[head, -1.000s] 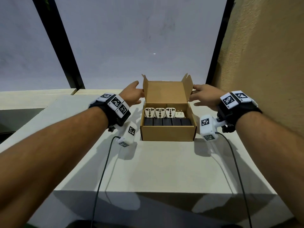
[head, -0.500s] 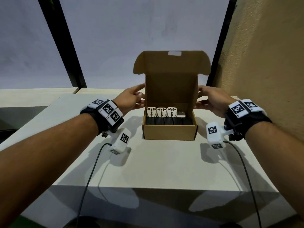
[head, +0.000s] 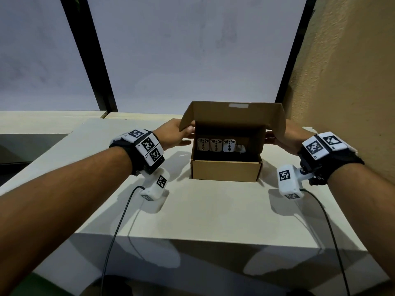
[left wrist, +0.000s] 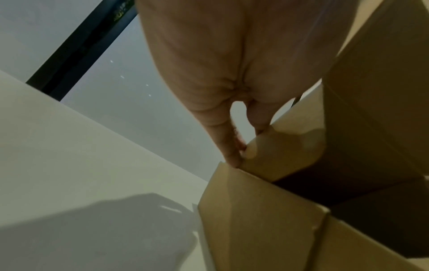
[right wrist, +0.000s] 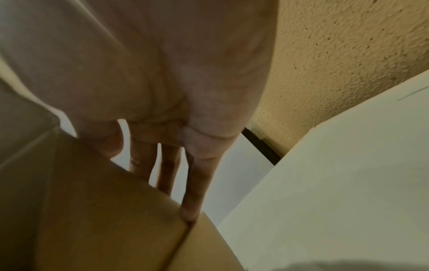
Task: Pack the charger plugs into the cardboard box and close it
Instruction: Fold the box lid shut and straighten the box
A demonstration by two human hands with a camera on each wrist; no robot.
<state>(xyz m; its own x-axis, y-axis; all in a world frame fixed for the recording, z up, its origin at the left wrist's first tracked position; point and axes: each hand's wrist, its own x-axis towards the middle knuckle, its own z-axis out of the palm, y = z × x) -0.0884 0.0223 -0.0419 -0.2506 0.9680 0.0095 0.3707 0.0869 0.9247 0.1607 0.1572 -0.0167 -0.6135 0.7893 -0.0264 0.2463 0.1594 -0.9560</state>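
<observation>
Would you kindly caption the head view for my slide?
Both hands, left hand and right hand, fold the lid over the plug-filled cardboard box.

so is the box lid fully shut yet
No, in the head view the lid is only partway down and the plugs still show inside the box.

The small brown corrugated-cardboard box looks matt and papery. The white charger plugs inside it seem smooth plastic. The cream tabletop appears smooth and matt; the tan wall shows rough, grainy plaster.
</observation>
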